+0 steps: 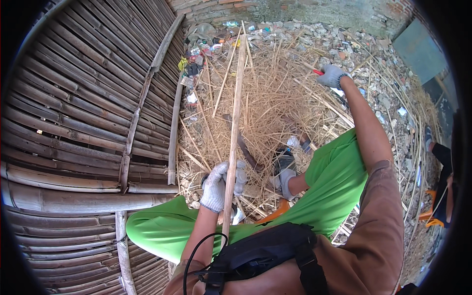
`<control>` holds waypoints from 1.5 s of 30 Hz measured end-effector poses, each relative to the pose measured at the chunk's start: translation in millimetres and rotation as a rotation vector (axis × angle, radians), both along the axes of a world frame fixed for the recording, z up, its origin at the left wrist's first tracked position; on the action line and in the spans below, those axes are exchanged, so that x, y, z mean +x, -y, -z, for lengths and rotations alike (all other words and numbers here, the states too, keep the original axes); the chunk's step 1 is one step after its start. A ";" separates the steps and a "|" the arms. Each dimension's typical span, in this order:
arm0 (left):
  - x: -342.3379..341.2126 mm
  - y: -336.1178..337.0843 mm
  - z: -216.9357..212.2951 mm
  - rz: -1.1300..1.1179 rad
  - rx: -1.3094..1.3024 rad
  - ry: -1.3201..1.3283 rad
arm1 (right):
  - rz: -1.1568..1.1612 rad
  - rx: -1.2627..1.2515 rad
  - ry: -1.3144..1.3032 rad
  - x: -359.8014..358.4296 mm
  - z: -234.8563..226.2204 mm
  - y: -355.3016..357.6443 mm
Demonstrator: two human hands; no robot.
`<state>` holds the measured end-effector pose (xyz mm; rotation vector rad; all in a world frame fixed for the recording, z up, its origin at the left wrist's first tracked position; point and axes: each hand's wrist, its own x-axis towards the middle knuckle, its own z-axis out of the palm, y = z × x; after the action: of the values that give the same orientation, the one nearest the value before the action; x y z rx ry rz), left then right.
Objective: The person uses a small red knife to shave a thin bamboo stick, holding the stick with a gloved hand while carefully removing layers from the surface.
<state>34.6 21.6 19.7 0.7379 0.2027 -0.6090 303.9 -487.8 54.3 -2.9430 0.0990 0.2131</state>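
My left hand (222, 183), in a pale knitted glove, is closed round a long bamboo strip (237, 98). The strip runs from near my waist up toward the far wall. My right hand (332, 77), gloved alike, is stretched out to the far right, above the litter of shavings. Its fingers are wrapped round a red-handled tool (318, 72), which points left, apart from the strip. The tool's working end is too thin to make out clearly. Between my feet and the strip lies a dark curved piece (248, 152) among the shavings.
Straw-like bamboo shavings (275, 98) heap up before me. A slatted bamboo panel (88, 108) stands close on my left. Rubble and litter (339, 46) reach to a brick wall (314, 14). Another person's dark-clothed leg (443, 157) shows at the far right, near an orange stool (428, 211).
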 end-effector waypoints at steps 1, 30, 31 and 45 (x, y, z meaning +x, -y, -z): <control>0.2 -0.9 3.3 -0.001 -0.020 -0.013 | 0.010 0.010 0.002 0.7 0.6 2.9; 17.5 31.7 -39.5 -0.138 0.459 0.228 | -0.173 0.498 0.026 -58.7 -94.7 -196.7; 16.9 31.7 -38.2 -0.152 0.464 0.238 | -0.220 0.513 0.027 -68.4 -84.9 -208.1; 3.0 51.5 -10.0 -0.105 0.655 0.226 | -0.142 1.060 -0.354 -143.4 -2.5 -249.2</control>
<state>37.6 -29.9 29.7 1.4108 0.2317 -0.3483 160.5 -238.6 56.9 -1.8362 -0.1377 0.5880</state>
